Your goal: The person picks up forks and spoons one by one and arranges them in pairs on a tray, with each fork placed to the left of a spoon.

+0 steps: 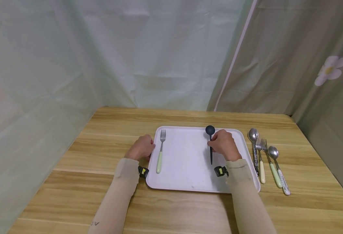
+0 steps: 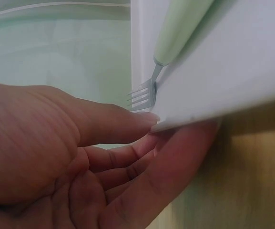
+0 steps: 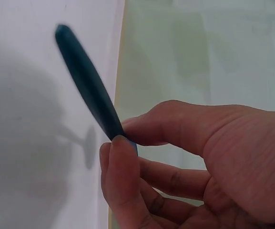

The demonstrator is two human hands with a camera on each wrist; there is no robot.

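A white tray [image 1: 186, 156] lies on the wooden table. My left hand [image 1: 141, 148] pinches its left rim, thumb above and fingers beneath, as the left wrist view shows. Near that rim a fork [image 1: 160, 152] with a pale green handle lies on the tray, tines pointing away from me. Over the tray's right part my right hand [image 1: 224, 144] pinches a dark spoon [image 1: 210, 130] by its handle between thumb and fingertips. The spoon's round bowl points away from me. In the right wrist view its handle [image 3: 87, 83] stands off the tray, and a shadow falls below.
Right of the tray lie a large spoon [image 1: 253, 135] with a dark patterned handle, a cream-handled fork [image 1: 262, 170], a green-handled fork [image 1: 273, 172] and a spoon with a white patterned handle [image 1: 283, 182]. Curtains [image 1: 171, 58] hang behind and beside the table [image 1: 101, 146].
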